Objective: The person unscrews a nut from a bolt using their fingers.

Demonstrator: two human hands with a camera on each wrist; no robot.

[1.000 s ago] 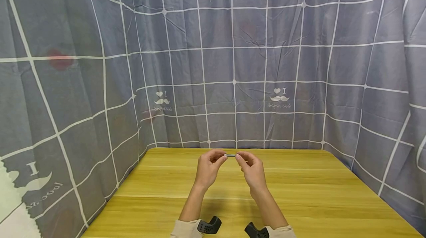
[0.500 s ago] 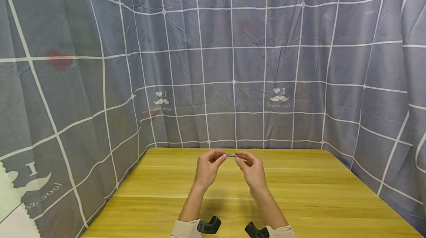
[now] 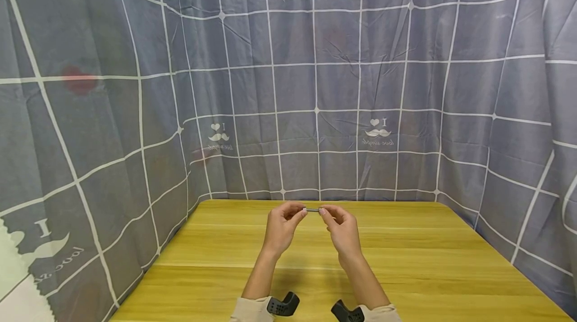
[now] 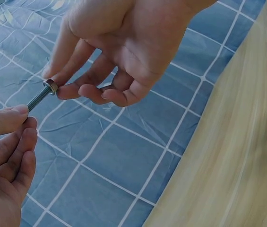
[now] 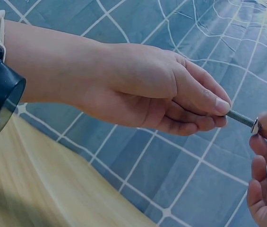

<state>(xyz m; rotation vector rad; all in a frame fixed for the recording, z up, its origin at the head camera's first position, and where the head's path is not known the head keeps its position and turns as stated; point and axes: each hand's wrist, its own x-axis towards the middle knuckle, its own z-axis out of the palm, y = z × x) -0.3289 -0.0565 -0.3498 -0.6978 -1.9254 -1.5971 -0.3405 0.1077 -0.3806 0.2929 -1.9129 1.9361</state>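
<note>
Above the far part of the table, a small grey metal bolt [image 3: 312, 210] lies nearly level between the two hands. My left hand [image 3: 280, 229] pinches one end of its threaded shank with thumb and fingertips. In the left wrist view, the bolt [image 4: 38, 98] has a wider round metal piece at its other end; whether that is a head, a nut or a washer, I cannot tell. My right hand [image 3: 343, 232] pinches this wider end with thumb and forefinger, its other fingers loosely bent in the left wrist view. Fingertips cover both ends of the bolt.
Below the hands spreads a yellow wood-grain table [image 3: 216, 272]. A grey curtain [image 3: 338, 86] with white grid lines hangs behind it and along both sides. Black wrist devices [image 3: 283, 305] sit at the beige cuffs.
My right thumb and forefinger have shifted slightly at the bolt's end. The left hand and the bolt stay in nearly the same place.
</note>
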